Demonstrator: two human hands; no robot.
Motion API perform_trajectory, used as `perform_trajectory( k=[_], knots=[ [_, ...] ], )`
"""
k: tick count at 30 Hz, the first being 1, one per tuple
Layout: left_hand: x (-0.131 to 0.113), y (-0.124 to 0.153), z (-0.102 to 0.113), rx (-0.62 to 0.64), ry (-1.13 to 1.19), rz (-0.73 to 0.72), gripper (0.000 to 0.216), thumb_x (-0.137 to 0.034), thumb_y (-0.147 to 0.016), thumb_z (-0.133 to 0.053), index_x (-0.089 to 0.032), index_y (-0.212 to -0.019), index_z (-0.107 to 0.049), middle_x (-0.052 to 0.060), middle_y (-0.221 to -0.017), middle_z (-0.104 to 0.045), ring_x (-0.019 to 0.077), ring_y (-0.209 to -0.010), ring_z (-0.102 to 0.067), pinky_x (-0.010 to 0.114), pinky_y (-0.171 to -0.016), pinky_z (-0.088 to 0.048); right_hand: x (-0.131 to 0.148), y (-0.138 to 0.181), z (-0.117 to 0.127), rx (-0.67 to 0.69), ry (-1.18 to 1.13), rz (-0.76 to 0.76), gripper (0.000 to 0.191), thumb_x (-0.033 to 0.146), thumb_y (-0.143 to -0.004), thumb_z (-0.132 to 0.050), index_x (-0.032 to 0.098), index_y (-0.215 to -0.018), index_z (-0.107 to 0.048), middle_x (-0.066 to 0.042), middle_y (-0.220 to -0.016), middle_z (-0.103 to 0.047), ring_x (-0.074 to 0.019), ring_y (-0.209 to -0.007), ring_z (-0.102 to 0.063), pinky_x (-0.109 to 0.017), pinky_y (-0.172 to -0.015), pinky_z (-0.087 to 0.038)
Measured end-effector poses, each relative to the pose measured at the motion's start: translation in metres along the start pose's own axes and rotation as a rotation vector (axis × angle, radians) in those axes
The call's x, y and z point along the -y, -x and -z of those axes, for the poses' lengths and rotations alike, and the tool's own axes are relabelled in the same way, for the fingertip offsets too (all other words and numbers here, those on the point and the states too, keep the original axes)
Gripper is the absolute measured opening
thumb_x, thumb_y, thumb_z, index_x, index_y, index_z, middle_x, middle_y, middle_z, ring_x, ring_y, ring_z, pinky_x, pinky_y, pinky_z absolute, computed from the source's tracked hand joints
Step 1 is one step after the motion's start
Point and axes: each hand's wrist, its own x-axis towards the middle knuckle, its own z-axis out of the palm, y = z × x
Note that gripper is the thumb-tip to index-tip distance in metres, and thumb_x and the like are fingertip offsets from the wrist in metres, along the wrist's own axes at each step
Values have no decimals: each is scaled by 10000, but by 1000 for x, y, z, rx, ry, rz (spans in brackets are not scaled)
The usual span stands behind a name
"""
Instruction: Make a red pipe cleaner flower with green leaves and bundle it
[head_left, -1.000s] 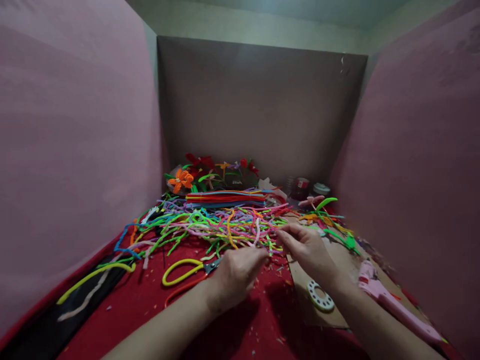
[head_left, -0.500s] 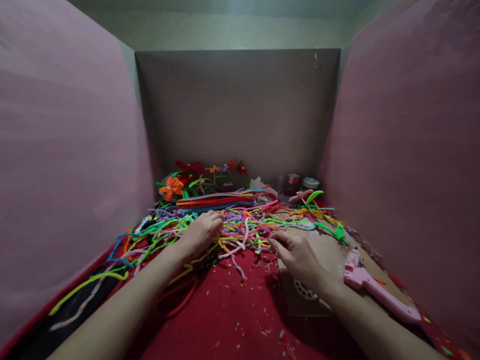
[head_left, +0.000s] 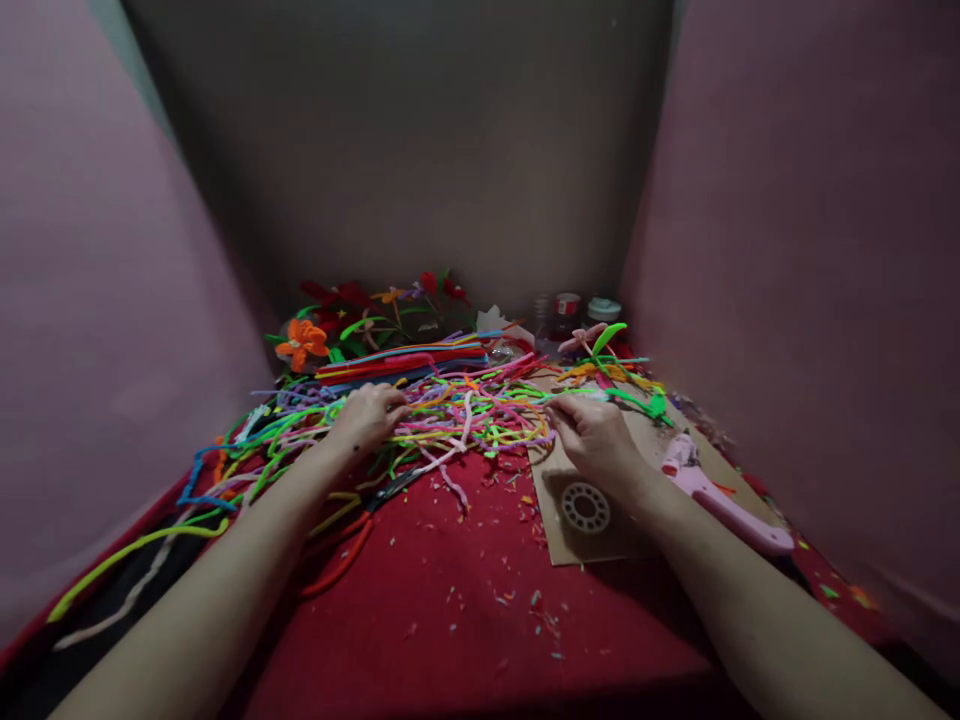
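Observation:
A tangled heap of many-coloured pipe cleaners [head_left: 465, 425] covers the middle of the red cloth [head_left: 450, 620]. At the heap's left part, my left hand [head_left: 369, 418] has its fingers curled together over the strands; what they grip is hidden among them. My right hand [head_left: 600, 440] pinches thumb and forefinger at the heap's right end, above a cardboard sheet [head_left: 559, 545]. Anything in that pinch is too small to make out. Below this hand lies a pale ring with holes [head_left: 586, 508]. Dark-bladed scissors [head_left: 396, 486] rest at the heap's front edge.
A pink glue gun [head_left: 727, 500] lies on the right. Behind the heap are a bundle of straight pipe cleaners [head_left: 405, 362], an orange pipe-cleaner flower [head_left: 302, 344], red flowers [head_left: 337, 295] and jars [head_left: 603, 310]. Pink panels flank both sides. Clippings dot the cloth.
The view has tilted down, so everything sits higher and the ring shows fully. My right hand has shifted slightly away from the ring; both hands keep closed fingers at the heap.

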Motion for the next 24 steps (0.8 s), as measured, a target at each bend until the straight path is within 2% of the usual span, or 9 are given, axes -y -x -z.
perform_trajectory(
  k=[2, 4, 8, 12, 18, 20, 24],
  knots=[
    [-11, 1, 7, -31, -6, -9, 205, -320, -757, -535, -210, -868, -667, 67, -962, -649, 243, -921, -500, 357, -778, -369, -1, -1, 1, -7, -15, -36, 189, 137, -790, -446, 137, -789, -634, -67, -679, -650, -156, -605, -577, -251, -598, -409],
    [-30, 5, 16, -141, 16, -62, 196, -267, -745, -566, -212, -909, -658, 56, -1053, -633, 240, -978, -471, 376, -829, -341, -3, -3, 1, -13, -44, -82, 208, 117, -782, -426, 139, -816, -630, -53, -657, -646, -144, -566, -563, -244, -573, -401],
    [-75, 17, 31, -262, 112, -146, 124, -240, -786, -543, -204, -818, -658, 44, -893, -665, 207, -883, -490, 352, -788, -342, -3, -3, -3, -3, -102, -123, 231, 101, -771, -410, 144, -839, -626, -41, -655, -642, -134, -562, -560, -233, -566, -401],
    [-109, 25, 33, -270, 135, -253, 192, -291, -845, -480, -205, -785, -641, 17, -741, -658, 176, -780, -502, 337, -770, -323, 4, 0, -12, -11, -153, -98, 241, 93, -759, -416, 152, -868, -623, -28, -655, -634, -127, -561, -555, -225, -562, -405],
    [-127, 28, 20, -212, 112, -296, 211, -269, -855, -456, -190, -764, -629, 14, -686, -648, 166, -702, -512, 335, -766, -320, 8, 1, -9, -138, -200, -134, 185, 127, -784, -444, 153, -854, -614, -26, -662, -630, -130, -580, -565, -224, -571, -413],
    [-131, 28, 17, -177, 104, -282, 214, -254, -854, -448, -190, -768, -634, 22, -672, -636, 170, -692, -510, 332, -750, -331, 16, 2, -8, -126, -180, -83, 165, 133, -794, -455, 148, -837, -614, -28, -664, -628, -126, -569, -556, -223, -564, -406],
    [-131, 21, 14, -127, 109, -263, 188, -210, -831, -450, -188, -851, -637, 51, -769, -647, 201, -771, -517, 343, -746, -351, 47, 7, -17, 36, -124, 214, 159, 146, -827, -444, 143, -790, -598, -46, -716, -641, -129, -635, -569, -228, -611, -406]
  ],
)
